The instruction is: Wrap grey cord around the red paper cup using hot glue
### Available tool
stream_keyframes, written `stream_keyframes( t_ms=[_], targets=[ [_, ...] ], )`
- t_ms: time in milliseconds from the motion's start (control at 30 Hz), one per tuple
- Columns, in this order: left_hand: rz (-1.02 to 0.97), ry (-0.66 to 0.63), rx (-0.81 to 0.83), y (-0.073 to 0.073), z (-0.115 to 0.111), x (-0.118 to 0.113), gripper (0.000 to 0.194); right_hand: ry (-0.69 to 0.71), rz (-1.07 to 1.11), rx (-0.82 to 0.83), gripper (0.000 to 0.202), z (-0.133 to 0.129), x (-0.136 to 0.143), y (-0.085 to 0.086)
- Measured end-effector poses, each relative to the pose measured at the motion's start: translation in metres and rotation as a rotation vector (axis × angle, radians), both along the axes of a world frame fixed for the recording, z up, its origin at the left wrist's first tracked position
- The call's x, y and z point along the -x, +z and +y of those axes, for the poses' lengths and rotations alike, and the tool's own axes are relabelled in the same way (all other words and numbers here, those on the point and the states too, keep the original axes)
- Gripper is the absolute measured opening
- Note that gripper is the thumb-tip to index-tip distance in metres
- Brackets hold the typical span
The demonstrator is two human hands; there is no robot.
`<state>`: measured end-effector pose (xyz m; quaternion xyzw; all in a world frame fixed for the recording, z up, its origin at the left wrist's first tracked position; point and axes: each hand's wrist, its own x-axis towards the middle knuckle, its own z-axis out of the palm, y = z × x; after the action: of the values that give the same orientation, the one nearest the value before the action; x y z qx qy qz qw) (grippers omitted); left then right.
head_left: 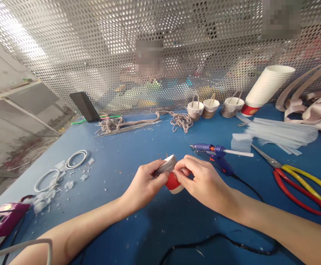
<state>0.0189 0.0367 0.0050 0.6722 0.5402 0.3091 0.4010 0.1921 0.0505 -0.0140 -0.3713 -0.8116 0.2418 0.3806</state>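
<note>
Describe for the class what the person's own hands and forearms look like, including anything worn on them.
The left hand and right hand are bare: no gloves, and no ring shows. The left forearm and right forearm show no sleeve, watch or bracelet. Any sleeves higher up are out of view.

Seen through my feed: one black smartphone (85, 106), tilted, just in front of a perforated metal screen (99, 62); one closed white ring (86, 157) and a second white ring (35, 184), lying apart at left; translucent scraps (42, 200) near both; one magenta power strip (7, 224), lower left, black plug fitted; one pale curved tube (24, 244), lower-left corner; one bundle of beige-pink straps (305, 105), far right
</note>
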Motion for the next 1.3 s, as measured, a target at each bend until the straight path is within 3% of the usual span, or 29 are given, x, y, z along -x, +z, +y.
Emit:
stream_keyframes(
  t_ms=[233, 467, 867, 1300],
  targets=[
    [-0.094, -0.033, 0.021, -0.0016, -0.0011, 0.0029, 0.020, -0.037, 0.008, 0.073, 0.016, -0.0013, 0.0005, 0.0004],
    [-0.018, 0.023, -0.061, 0.0002, -0.0010, -0.0005, 0.012, 0.000, 0.043, 0.152, 0.013, -0.0014, 0.0003, 0.0002],
    [0.017, 0.034, -0.256, -0.0019, -0.0014, -0.0022, 0.011, 0.024, 0.078, 0.072, 0.012, -0.0016, -0.0013, 0.0016],
    [0.047, 0.038, -0.268, -0.0086, -0.0022, 0.0014, 0.017, 0.023, 0.064, 0.057, 0.013, -0.0016, -0.0005, 0.0010]
  ],
)
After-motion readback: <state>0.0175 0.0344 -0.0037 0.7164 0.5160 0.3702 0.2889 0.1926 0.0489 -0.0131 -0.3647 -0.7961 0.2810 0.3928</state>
